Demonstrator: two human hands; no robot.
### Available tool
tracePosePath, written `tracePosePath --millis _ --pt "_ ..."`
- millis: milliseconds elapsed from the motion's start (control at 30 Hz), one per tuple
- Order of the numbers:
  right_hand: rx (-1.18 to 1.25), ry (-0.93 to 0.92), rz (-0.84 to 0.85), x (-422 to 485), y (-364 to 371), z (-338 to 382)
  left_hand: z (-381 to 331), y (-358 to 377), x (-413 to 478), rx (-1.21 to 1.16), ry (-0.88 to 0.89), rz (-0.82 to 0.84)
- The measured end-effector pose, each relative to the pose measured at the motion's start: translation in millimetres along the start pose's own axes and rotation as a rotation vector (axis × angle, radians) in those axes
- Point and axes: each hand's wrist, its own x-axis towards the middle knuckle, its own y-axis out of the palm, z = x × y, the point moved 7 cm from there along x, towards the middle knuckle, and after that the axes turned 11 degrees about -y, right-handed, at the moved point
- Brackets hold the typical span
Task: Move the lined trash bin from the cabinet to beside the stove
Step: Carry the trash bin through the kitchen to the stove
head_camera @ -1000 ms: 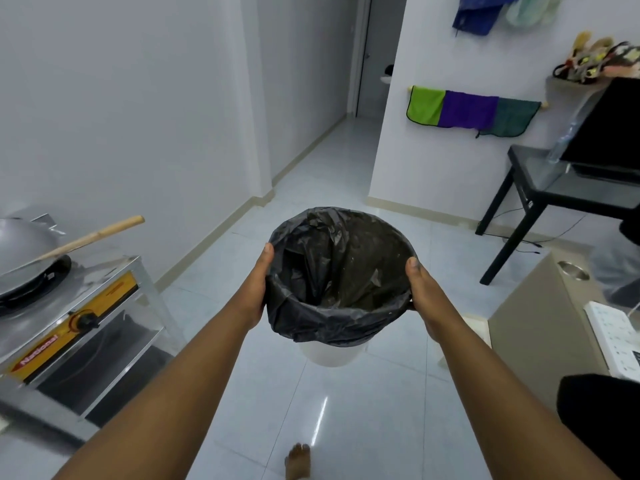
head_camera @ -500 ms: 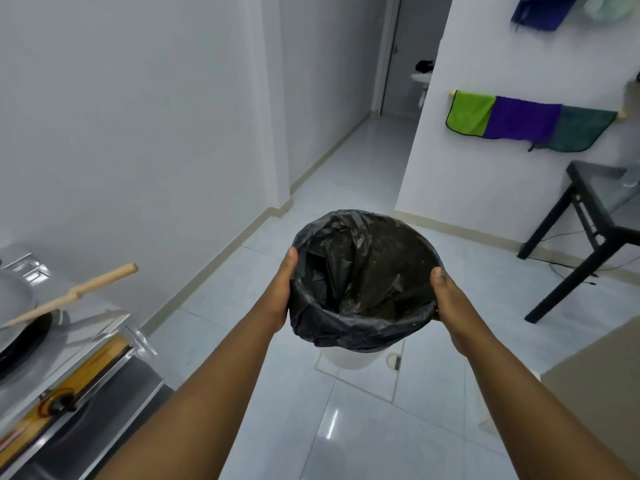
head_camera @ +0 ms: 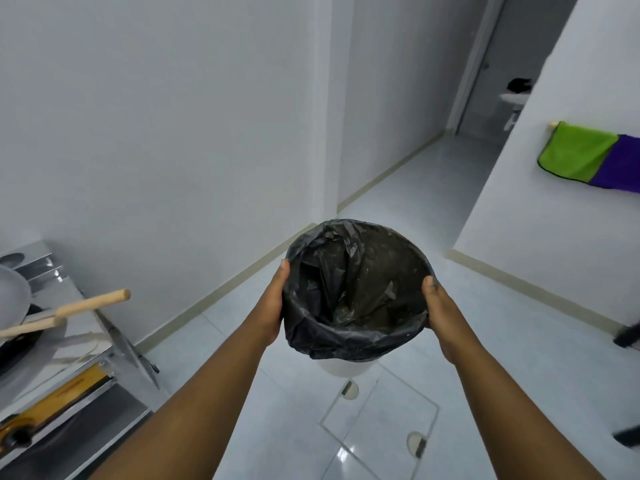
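A white trash bin (head_camera: 346, 368) lined with a black plastic bag (head_camera: 356, 292) hangs in the air above the tiled floor, at the centre of the head view. My left hand (head_camera: 273, 303) grips its left rim and my right hand (head_camera: 440, 313) grips its right rim. The bag looks empty inside. The steel stove (head_camera: 65, 368) stands at the lower left, to the left of the bin and apart from it, with a wok (head_camera: 10, 299) on top.
Two wooden handles (head_camera: 93, 301) stick out from the stove towards the right. A white wall runs behind the stove to a corner. A floor hatch (head_camera: 381, 417) lies under the bin. Towels (head_camera: 581, 157) hang on the right wall. A corridor opens at the back.
The view has swung left and forward. The table and cabinet have left the frame on the right, and the stove has come closer. Both hands keep the same hold on the bin.
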Motion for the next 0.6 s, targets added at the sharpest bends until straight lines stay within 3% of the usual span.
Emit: tracePosePath --millis 267,600 --pt "-0.045 -0.026 0.208 130.1 39.7 0.9 -24.8 -32.3 50.0 -0.127 0.066 -0.209" --pt "-0.054 -0.038 0.427 237.6 162.1 -1.7 -46.0 -136.4 92.5 -0.242 0.056 -0.434"
